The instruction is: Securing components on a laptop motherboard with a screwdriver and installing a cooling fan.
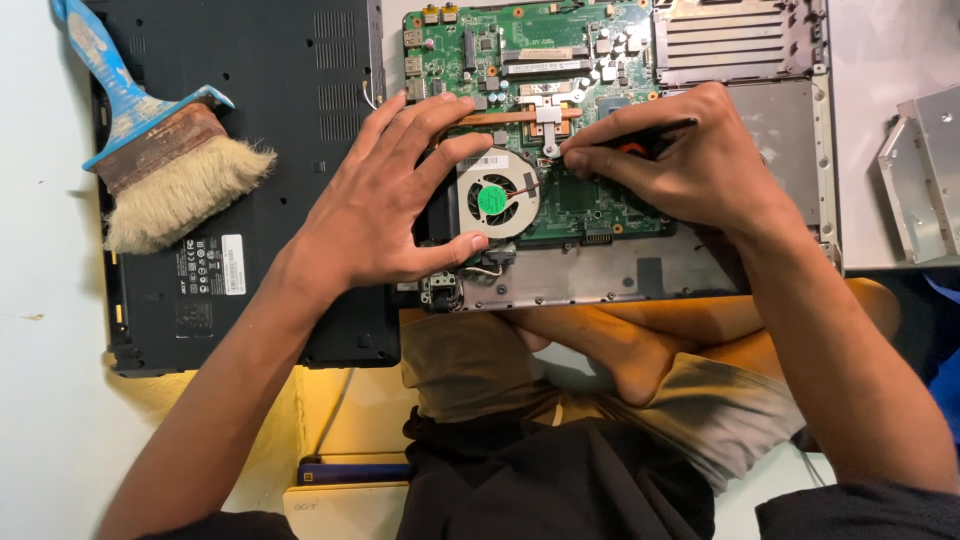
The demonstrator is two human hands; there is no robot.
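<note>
my right hand pinches a thin black tool, thumb and fingers pressed together around it; its long axis runs nearly level, tip pointing toward my left hand and slightly down, meeting a small silver bracket on the green motherboard, with a spot of orange showing under my fingers where i cannot tell what it belongs to. my left hand lies spread flat, holding nothing, fingers fanned toward the tool tip and thumb resting along the near edge of the round cooling fan, whose hub carries a green circular sticker. just past my left fingertips a copper heat pipe runs level across the board, parallel to the tool. the board sits in the open grey laptop base, just beyond my right wrist. under my left wrist and beyond it lies a black bottom cover, its long axis running away from me; near my left forearm it bears a white upright rectangular label beside a dark label with small white marks. farther out from my left hand a blue-handled brush with pale bristles rests on that cover, handle pointing away and outward. well outside my right hand a silver metal bracket lies on the white surface
</note>
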